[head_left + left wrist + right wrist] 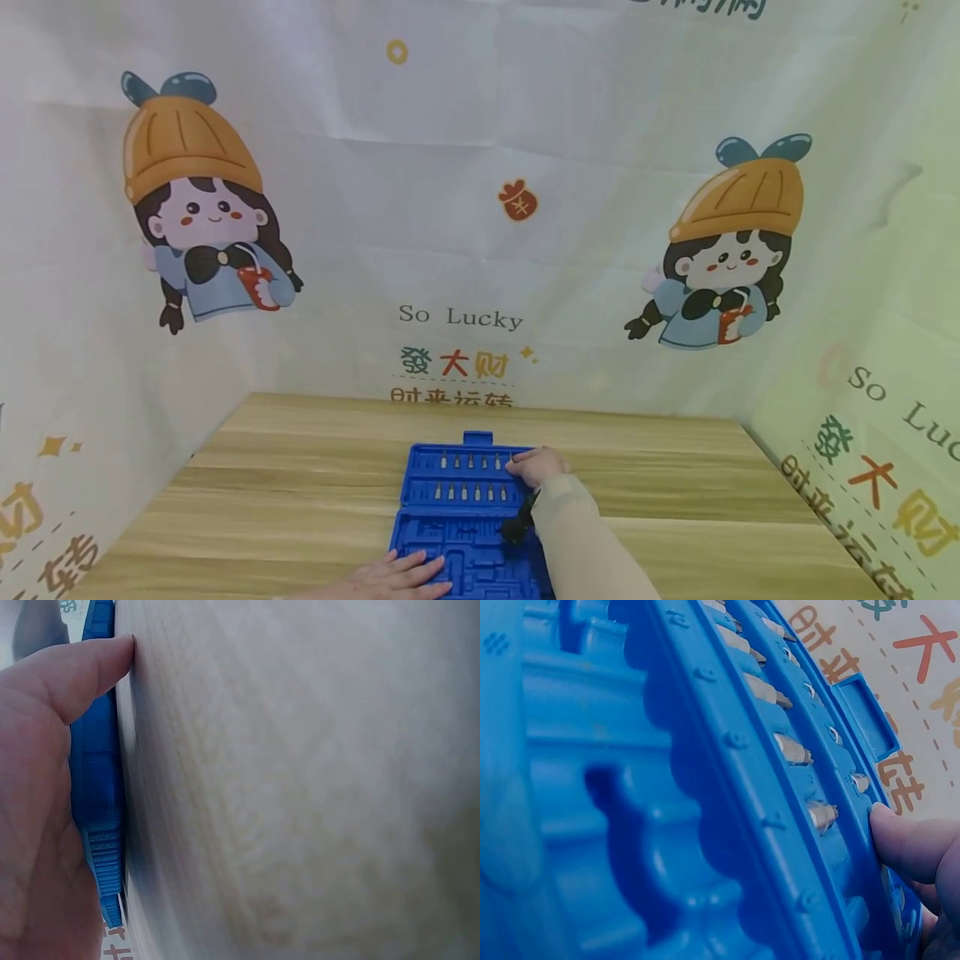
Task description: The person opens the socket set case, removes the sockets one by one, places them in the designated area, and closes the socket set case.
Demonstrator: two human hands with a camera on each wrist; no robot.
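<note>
Had two rows of bits seated in the open blue case on the worktop, with visible near-half recesses unfilled. Rested left hand there with straight fingers; had right hand at the far row's end, impossible to tell if grasping.

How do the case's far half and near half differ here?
The far half holds two rows of bits; the near half shows moulded recesses. The right hand is at the far half's right end; the left hand lies across the near half's left edge. Both are blue.
</note>
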